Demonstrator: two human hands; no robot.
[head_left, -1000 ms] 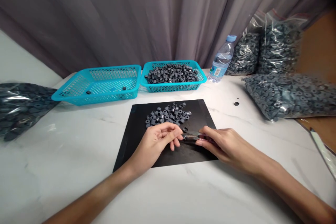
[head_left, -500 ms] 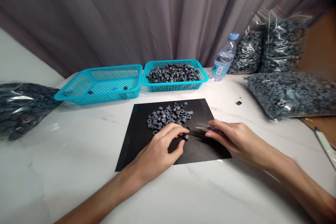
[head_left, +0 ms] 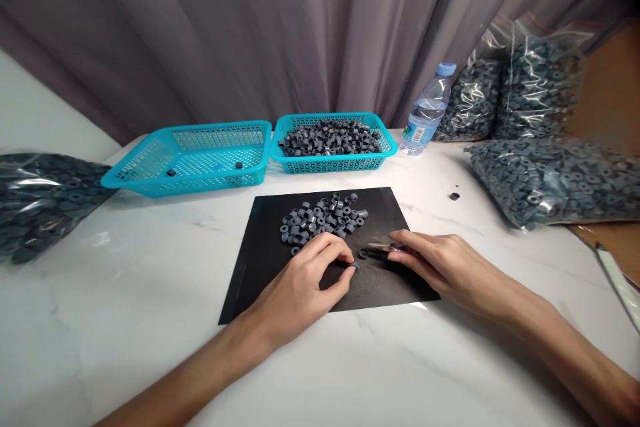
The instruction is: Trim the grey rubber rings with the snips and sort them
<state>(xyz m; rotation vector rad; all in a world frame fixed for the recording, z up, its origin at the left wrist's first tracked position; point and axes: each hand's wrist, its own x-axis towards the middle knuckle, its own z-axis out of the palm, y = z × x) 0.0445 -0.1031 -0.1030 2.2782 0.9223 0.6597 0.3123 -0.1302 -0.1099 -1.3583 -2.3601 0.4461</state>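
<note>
The left hand's grip is narrow, pinching a piece at its fingertips, nearer than the pile. Just right, on the mat, a ring lies by the tool, held pointing left in the right hand's grip.

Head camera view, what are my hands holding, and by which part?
Your right hand grips a metal-tipped tool by its handle end. Your left hand pinches a small gray piece; exactly where on it, I can't tell.
</note>
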